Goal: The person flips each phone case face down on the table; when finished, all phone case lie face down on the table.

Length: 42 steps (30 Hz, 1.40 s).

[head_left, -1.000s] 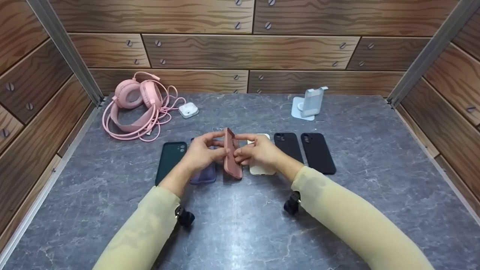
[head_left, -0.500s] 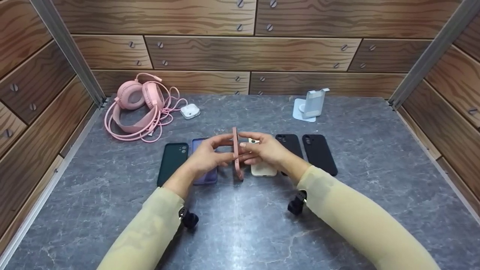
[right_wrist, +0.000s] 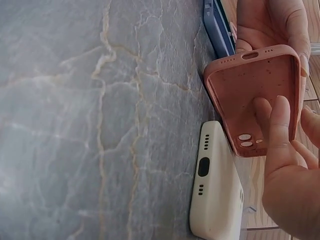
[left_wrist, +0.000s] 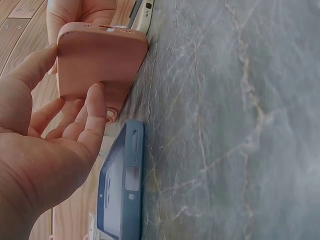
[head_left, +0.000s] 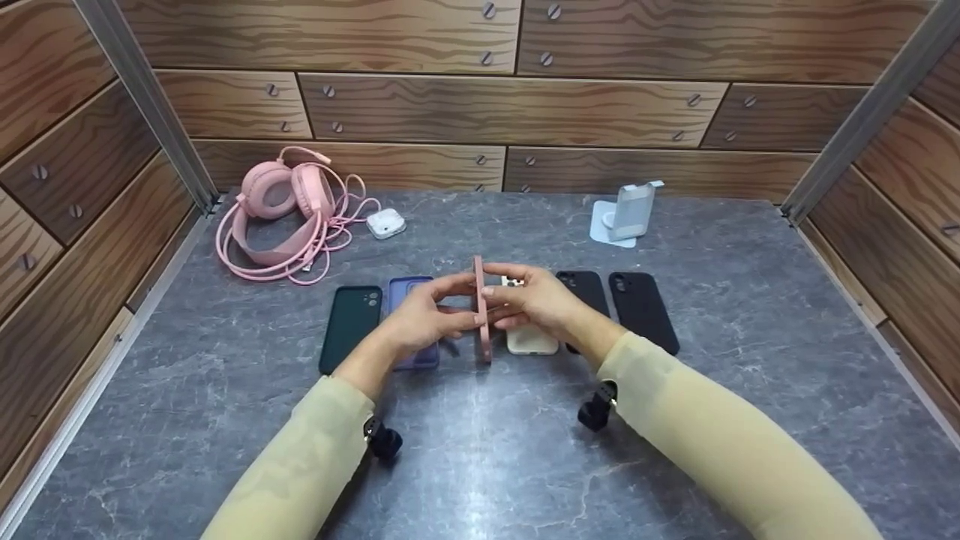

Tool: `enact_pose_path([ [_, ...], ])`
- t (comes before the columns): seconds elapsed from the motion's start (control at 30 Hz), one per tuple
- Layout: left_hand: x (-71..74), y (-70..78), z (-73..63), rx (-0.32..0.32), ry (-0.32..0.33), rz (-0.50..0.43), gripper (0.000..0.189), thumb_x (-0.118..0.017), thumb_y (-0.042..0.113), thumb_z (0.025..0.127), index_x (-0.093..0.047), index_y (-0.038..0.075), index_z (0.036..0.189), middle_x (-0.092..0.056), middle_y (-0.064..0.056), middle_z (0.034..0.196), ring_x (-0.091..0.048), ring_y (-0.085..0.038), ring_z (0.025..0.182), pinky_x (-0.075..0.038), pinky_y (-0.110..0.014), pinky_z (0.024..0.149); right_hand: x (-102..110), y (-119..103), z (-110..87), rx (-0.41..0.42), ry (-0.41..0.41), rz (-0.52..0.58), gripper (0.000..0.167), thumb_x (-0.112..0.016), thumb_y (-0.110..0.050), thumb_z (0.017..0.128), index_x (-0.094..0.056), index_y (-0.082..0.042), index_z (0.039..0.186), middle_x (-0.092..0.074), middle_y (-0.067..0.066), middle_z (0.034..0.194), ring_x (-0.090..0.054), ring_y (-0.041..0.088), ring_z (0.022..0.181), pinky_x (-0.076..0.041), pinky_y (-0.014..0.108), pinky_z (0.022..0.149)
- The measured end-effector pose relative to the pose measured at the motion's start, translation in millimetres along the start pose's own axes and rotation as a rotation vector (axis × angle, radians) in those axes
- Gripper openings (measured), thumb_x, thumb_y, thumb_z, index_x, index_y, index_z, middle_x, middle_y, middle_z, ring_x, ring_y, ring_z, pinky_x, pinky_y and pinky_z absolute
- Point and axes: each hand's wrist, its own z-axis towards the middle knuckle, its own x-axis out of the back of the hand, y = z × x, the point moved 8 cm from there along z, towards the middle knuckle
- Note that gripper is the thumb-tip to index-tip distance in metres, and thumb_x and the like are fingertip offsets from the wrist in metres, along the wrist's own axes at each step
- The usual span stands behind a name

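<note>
A dusty pink phone case [head_left: 482, 341] stands on edge between both hands, its camera cutouts at the far end in the right wrist view. My left hand [head_left: 421, 319] grips it from the outside, thumb at the upper edge and fingers on the back [left_wrist: 85, 65]. On its hollow side, the fingers of my right hand [head_left: 546, 301] extend to the inner face [right_wrist: 250, 90], fairly straight and not wrapped round it. Below the left hand lies a blue-purple case [head_left: 403, 287], hollow side up. A cream case [head_left: 534, 343] lies under the right hand, partly hidden.
A dark green case [head_left: 349, 330] lies left of the purple one. Two black cases [head_left: 646, 315] lie to the right. At the back are a pink headset [head_left: 274, 206] with coiled cable, a small white box [head_left: 386, 223] and a pale phone stand [head_left: 634, 214].
The pink case has turned from showing its hollow side to nearly edge-on in the head view, and has shifted slightly right with both hands.
</note>
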Motion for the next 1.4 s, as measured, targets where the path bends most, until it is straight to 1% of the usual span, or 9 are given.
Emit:
enact_pose_path([
  [0.23, -2.3, -3.3, 1.0, 0.006, -0.008, -0.028, 0.074, -0.082, 0.012, 0.095, -0.046, 0.008, 0.160, -0.058, -0.012, 0.149, -0.070, -0.031, 0.117, -0.058, -0.037, 0.072, 1.6, 0.8, 2.0, -0.005, 0.032, -0.021, 0.061, -0.077, -0.015, 0.100, -0.054, -0.016, 0.156, -0.072, 0.028, 0.124, -0.078, 0.025, 0.089, -0.062, 0.028, 0.067],
  [0.37, -1.7, -5.0, 1.6, 0.004, 0.000, 0.001, 0.072, -0.082, 0.014, 0.095, -0.049, 0.008, 0.159, -0.060, -0.012, 0.147, -0.071, -0.029, 0.115, -0.058, -0.036, 0.071, 1.9, 0.4, 3.9, -0.004, 0.044, -0.043, 0.062, -0.079, -0.016, 0.098, -0.056, -0.015, 0.155, -0.073, 0.027, 0.122, -0.078, 0.023, 0.086, -0.060, 0.026, 0.063],
  [0.47, -1.6, -6.0, 2.1, 0.012, 0.007, 0.013, 0.071, -0.084, 0.016, 0.094, -0.051, 0.010, 0.157, -0.060, -0.012, 0.146, -0.071, -0.029, 0.114, -0.057, -0.035, 0.071, 2.3, -0.4, 4.3, -0.010, 0.056, -0.059, 0.062, -0.080, -0.016, 0.097, -0.056, -0.015, 0.154, -0.074, 0.025, 0.120, -0.078, 0.023, 0.083, -0.059, 0.026, 0.060],
  [0.6, -2.4, -6.5, 2.7, 0.019, 0.010, 0.012, 0.071, -0.084, 0.016, 0.094, -0.052, 0.013, 0.157, -0.060, -0.011, 0.146, -0.070, -0.028, 0.116, -0.057, -0.034, 0.069, 3.3, -1.8, 3.7, -0.023, 0.075, -0.076, 0.062, -0.080, -0.015, 0.096, -0.057, -0.015, 0.154, -0.076, 0.024, 0.116, -0.077, 0.022, 0.078, -0.057, 0.025, 0.057],
  [0.8, -3.6, -7.6, 2.5, 0.020, 0.001, -0.005, 0.072, -0.084, 0.017, 0.094, -0.051, 0.014, 0.158, -0.060, -0.012, 0.147, -0.070, -0.027, 0.117, -0.056, -0.035, 0.068, 3.6, -3.7, 4.5, -0.031, 0.108, -0.078, 0.060, -0.079, -0.010, 0.094, -0.059, -0.013, 0.151, -0.078, 0.020, 0.104, -0.073, 0.015, 0.065, -0.053, 0.023, 0.052],
  [0.97, -3.0, -8.5, 1.7, 0.028, 0.009, -0.003, 0.071, -0.084, 0.020, 0.094, -0.053, 0.016, 0.158, -0.061, -0.009, 0.146, -0.071, -0.025, 0.114, -0.056, -0.036, 0.067, 4.1, -4.7, 4.5, -0.022, 0.122, -0.084, 0.058, -0.078, -0.010, 0.095, -0.061, -0.013, 0.150, -0.078, 0.022, 0.103, -0.072, 0.014, 0.061, -0.049, 0.021, 0.049],
  [1.1, -2.7, -8.4, 2.3, 0.027, 0.021, 0.016, 0.070, -0.083, 0.021, 0.095, -0.053, 0.016, 0.158, -0.061, -0.010, 0.146, -0.071, -0.025, 0.113, -0.055, -0.036, 0.067, 5.9, -5.4, 3.7, -0.011, 0.132, -0.077, 0.057, -0.077, -0.010, 0.095, -0.062, -0.014, 0.149, -0.078, 0.022, 0.101, -0.071, 0.013, 0.059, -0.047, 0.021, 0.049],
  [1.23, -1.0, -8.0, 1.5, 0.027, 0.036, 0.039, 0.066, -0.081, 0.020, 0.097, -0.053, 0.016, 0.158, -0.061, -0.011, 0.145, -0.071, -0.025, 0.111, -0.055, -0.036, 0.064, 5.7, -5.4, 2.7, 0.005, 0.124, -0.051, 0.056, -0.075, -0.010, 0.095, -0.062, -0.014, 0.150, -0.079, 0.018, 0.093, -0.070, 0.012, 0.060, -0.046, 0.021, 0.050],
  [1.4, 2.6, -6.4, 1.6, 0.026, 0.076, 0.075, 0.064, -0.079, 0.021, 0.099, -0.053, 0.016, 0.158, -0.060, -0.010, 0.144, -0.069, -0.023, 0.103, -0.055, -0.036, 0.062, 4.8, -8.9, 0.3, 0.031, 0.102, 0.031, 0.055, -0.075, -0.010, 0.097, -0.060, -0.012, 0.150, -0.079, 0.011, 0.086, -0.070, 0.011, 0.059, -0.043, 0.020, 0.050],
])
